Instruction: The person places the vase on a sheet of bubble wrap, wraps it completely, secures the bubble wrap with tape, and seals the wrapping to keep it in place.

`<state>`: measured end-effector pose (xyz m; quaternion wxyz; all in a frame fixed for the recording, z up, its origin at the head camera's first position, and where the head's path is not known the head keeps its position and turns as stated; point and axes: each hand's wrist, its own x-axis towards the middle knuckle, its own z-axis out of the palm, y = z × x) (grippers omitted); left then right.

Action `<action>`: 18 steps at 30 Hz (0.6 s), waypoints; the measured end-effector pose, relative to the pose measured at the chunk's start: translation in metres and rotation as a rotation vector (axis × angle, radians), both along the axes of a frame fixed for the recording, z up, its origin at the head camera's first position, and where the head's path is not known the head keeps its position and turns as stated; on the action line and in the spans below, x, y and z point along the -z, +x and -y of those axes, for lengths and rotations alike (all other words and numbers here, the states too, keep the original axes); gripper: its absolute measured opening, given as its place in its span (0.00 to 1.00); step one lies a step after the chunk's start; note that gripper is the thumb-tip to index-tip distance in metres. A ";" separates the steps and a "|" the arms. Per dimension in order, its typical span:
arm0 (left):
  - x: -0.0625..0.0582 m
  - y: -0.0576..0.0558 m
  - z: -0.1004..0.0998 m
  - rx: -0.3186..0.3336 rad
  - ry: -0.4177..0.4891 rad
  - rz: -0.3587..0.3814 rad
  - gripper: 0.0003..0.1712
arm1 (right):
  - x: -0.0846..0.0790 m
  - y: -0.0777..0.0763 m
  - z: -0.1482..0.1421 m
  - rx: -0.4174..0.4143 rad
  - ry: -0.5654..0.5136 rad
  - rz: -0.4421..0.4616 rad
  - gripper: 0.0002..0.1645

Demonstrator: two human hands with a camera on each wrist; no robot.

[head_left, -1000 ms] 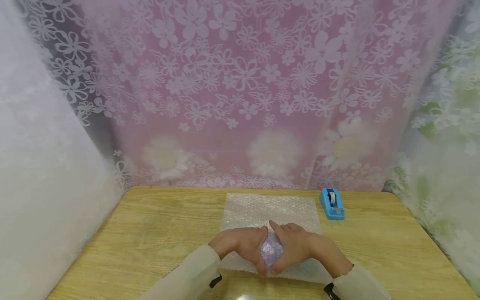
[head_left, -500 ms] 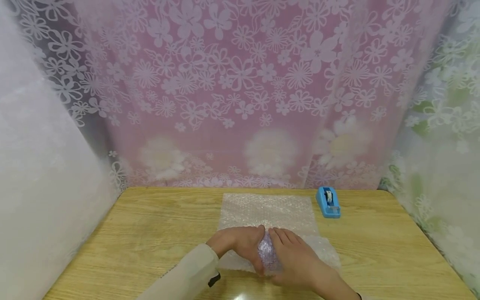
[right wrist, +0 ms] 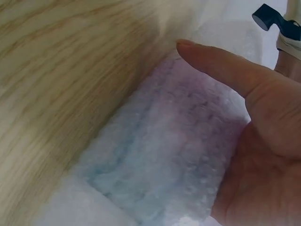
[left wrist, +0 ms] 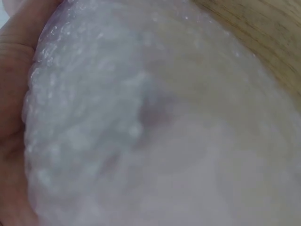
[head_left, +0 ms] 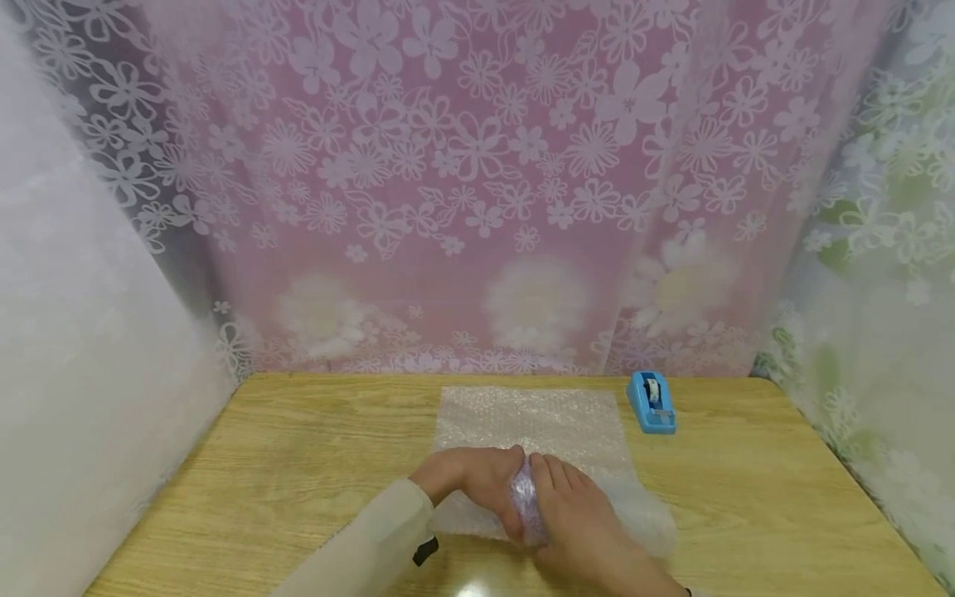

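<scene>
Between my two hands sits a purple-and-blue bundle (head_left: 525, 493) rolled in bubble wrap; what is inside cannot be made out. My left hand (head_left: 483, 481) holds its left side with thumb and fingers curved round it. On the other side my right hand (head_left: 578, 514) grips it, fingers over the top and thumb along the wrap (right wrist: 174, 127) in the right wrist view. Under the hands a bubble wrap sheet (head_left: 522, 414) lies flat, and a loose flap (head_left: 645, 510) lifts beyond my right hand. The left wrist view is mostly filled by blurred bubble wrap (left wrist: 89, 103).
A blue tape dispenser (head_left: 652, 404) with a roll in it stands at the back right, just beyond the sheet's corner. The wooden table (head_left: 321, 464) ends at a pink flowered curtain (head_left: 462, 207), with pale curtains on both sides.
My right hand has turned and shifted so that its fingers point away over the bundle, which now shows narrower. A flap of wrap has risen at the right. The left hand stays nearly in place.
</scene>
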<state>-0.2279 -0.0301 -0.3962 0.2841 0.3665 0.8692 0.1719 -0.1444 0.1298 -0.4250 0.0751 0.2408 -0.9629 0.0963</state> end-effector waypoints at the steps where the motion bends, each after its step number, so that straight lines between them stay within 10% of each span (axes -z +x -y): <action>1: 0.001 -0.001 0.000 0.000 0.013 0.016 0.43 | 0.001 -0.001 0.001 0.004 -0.003 -0.021 0.59; 18: 0.005 -0.018 0.005 0.028 0.146 0.235 0.29 | 0.002 -0.017 -0.002 -0.038 0.056 -0.114 0.55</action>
